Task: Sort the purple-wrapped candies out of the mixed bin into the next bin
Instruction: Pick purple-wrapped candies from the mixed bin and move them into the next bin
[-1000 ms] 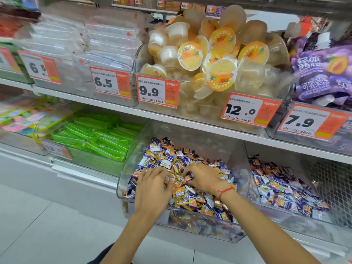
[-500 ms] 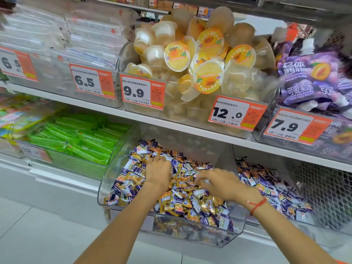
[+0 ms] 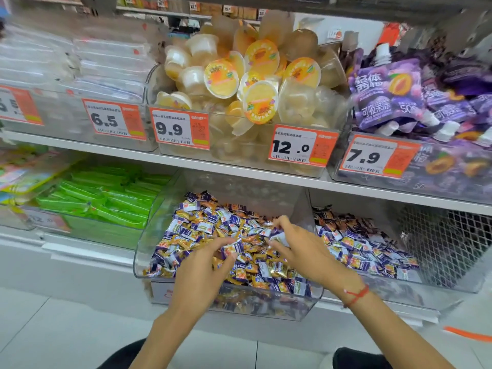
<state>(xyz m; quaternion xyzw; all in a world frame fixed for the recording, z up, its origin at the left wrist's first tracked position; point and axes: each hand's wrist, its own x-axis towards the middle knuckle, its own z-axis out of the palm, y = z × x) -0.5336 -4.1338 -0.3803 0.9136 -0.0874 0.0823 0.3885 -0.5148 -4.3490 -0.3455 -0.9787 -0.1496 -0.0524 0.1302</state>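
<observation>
A clear mixed bin [image 3: 143,259] on the lower shelf holds a heap of purple-wrapped candies [image 3: 195,225] and orange-gold ones [image 3: 247,239]. My left hand [image 3: 205,267] is over the middle of the heap and pinches a purple-and-white candy [image 3: 233,247] at its fingertips. My right hand [image 3: 298,249], with a red string on its wrist, is over the bin's right side and grips purple candies [image 3: 277,235] in curled fingers. The neighbouring bin [image 3: 436,286] to the right holds mostly purple candies [image 3: 359,251].
Green packets [image 3: 111,198] fill the bin to the left. The upper shelf carries jelly cups [image 3: 239,83], purple pouches [image 3: 399,94] and price tags [image 3: 299,145]. A wire mesh panel [image 3: 447,235] stands at the far right. White floor lies below.
Both hands have lifted from digging in the heap and now hold candies. My left hand has drawn back toward the bin's front; my right has shifted toward the right side.
</observation>
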